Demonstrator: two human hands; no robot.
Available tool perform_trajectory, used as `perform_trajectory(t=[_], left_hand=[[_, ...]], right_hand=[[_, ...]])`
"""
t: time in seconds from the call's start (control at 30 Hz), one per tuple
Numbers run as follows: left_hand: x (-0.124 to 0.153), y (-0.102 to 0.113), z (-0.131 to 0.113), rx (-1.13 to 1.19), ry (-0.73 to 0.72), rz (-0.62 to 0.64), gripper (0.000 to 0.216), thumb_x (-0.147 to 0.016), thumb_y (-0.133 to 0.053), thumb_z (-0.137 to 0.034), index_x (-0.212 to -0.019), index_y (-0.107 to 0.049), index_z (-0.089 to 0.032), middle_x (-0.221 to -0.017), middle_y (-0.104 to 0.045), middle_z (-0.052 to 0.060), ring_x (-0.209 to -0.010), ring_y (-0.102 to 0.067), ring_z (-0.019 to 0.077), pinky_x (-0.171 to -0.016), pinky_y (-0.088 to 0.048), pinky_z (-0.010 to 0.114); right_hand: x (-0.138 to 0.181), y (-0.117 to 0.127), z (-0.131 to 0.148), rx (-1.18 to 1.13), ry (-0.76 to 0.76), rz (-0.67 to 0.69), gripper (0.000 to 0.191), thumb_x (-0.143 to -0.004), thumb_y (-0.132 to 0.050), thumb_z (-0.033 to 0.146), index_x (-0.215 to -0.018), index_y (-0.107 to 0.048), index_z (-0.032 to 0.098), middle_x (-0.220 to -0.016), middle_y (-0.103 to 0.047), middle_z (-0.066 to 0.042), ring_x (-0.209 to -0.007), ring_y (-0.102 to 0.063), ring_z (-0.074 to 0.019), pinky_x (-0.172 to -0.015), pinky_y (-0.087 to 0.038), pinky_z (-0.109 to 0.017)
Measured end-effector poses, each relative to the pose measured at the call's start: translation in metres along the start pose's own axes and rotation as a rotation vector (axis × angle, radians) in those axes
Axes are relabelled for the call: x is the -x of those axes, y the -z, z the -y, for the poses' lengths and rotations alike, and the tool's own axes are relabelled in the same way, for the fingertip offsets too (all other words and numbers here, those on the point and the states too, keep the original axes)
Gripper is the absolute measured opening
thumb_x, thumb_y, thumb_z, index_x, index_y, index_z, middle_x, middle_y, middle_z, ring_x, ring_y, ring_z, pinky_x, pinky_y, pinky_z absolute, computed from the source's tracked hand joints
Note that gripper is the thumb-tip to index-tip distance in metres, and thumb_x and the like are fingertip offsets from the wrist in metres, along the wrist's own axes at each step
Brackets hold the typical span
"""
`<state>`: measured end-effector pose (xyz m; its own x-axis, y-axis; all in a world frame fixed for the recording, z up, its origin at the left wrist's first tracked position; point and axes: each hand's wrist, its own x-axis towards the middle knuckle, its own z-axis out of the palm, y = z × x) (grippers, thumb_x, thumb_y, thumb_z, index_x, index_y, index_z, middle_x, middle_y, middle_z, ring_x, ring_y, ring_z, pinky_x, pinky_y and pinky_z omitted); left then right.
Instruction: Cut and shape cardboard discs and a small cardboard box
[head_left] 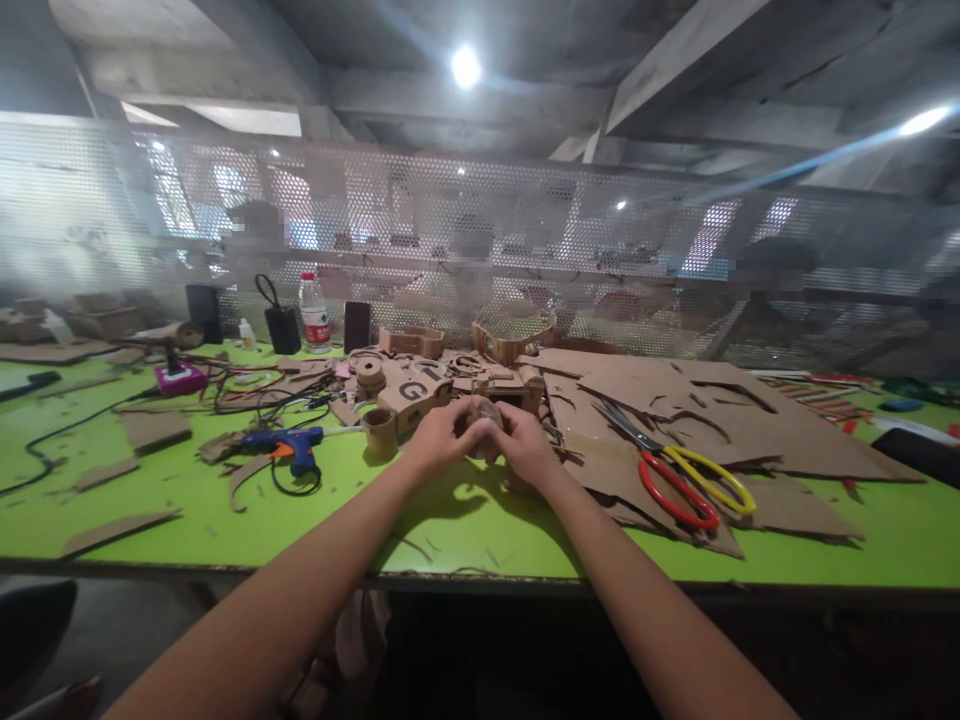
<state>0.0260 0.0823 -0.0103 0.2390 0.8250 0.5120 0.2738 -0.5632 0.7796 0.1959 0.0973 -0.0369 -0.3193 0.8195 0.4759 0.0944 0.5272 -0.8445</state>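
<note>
**While both hands close on a small cardboard piece: table layout, near to far**

As the two forearms rise from the bottom edge of the frame, they meet at centre over the green table (450, 530). Left hand (442, 432) and right hand (525, 445) are pressed together, fingertips pinching a small rounded cardboard piece (482, 412) held between them, just above the table surface. Its exact shape is hidden by the fingers.

Just left of the left hand stands a short cardboard tube (380, 432), upright. Further left lies a blue glue gun (289, 445) on its side, its cord looped beside it. Right of centre, scissors (694, 485) with one red and one yellow handle rest on cut cardboard sheets (712, 420), which spread towards the right edge of the frame.

Behind the hands: a cardboard block marked "G" (412, 392) among other cardboard parts. Left of it, a pink device (180, 378) amid tangled wires.

At the far table edge, upper left of centre: a water bottle (314, 312). Behind everything, a perforated mesh screen (525, 250) runs across the frame.
</note>
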Motion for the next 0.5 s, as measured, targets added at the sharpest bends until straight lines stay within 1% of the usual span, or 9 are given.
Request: perform_trajectory(t=[0.07,0.17,0.27,0.37,0.5], left_hand=[[0.001,0.000,0.001,-0.021,0.003,-0.021,0.028,-0.074,-0.075,-0.045,-0.069,-0.063,-0.020,-0.060,-0.055,-0.003,-0.063,-0.050,0.0174,-0.062,-0.036,0.027],[0.000,-0.001,0.003,0.010,-0.019,0.006,0.030,-0.082,-0.065,-0.048,-0.075,-0.067,-0.019,-0.067,-0.062,0.000,-0.066,-0.054,0.0181,-0.064,-0.040,0.027],[-0.003,-0.003,0.004,0.067,-0.043,-0.015,0.036,-0.085,-0.059,-0.052,-0.077,-0.067,-0.018,-0.069,-0.063,0.000,-0.066,-0.054,0.0172,-0.063,-0.041,0.028],[-0.005,-0.003,0.005,0.114,-0.051,-0.072,0.039,-0.084,-0.062,-0.054,-0.071,-0.062,-0.017,-0.064,-0.056,-0.001,-0.060,-0.050,0.0141,-0.059,-0.040,0.027],[-0.007,-0.001,0.008,0.167,-0.055,-0.131,0.041,-0.091,-0.059,-0.052,-0.071,-0.055,-0.017,-0.063,-0.050,-0.005,-0.055,-0.046,0.0107,-0.056,-0.040,0.026]], right_hand=[[0.001,0.000,0.002,0.021,0.029,-0.001,0.021,-0.093,-0.067,0.032,-0.082,-0.061,0.015,-0.075,-0.059,0.004,-0.066,-0.058,-0.0113,-0.062,-0.051,-0.026],[-0.001,0.002,0.003,0.004,0.052,-0.002,0.020,-0.092,-0.069,0.030,-0.081,-0.062,0.015,-0.078,-0.061,0.003,-0.071,-0.060,-0.0130,-0.068,-0.052,-0.029],[-0.003,0.003,0.001,-0.070,0.042,0.002,0.019,-0.093,-0.067,0.033,-0.089,-0.064,0.015,-0.084,-0.064,0.001,-0.074,-0.062,-0.0137,-0.069,-0.054,-0.031],[-0.006,0.003,-0.003,-0.171,0.027,0.004,0.020,-0.094,-0.065,0.034,-0.097,-0.065,0.015,-0.091,-0.066,-0.001,-0.077,-0.064,-0.0145,-0.071,-0.055,-0.032],[-0.008,0.005,-0.008,-0.292,0.029,-0.032,0.026,-0.096,-0.063,0.037,-0.111,-0.064,0.016,-0.104,-0.068,-0.005,-0.088,-0.067,-0.0180,-0.079,-0.057,-0.038]])
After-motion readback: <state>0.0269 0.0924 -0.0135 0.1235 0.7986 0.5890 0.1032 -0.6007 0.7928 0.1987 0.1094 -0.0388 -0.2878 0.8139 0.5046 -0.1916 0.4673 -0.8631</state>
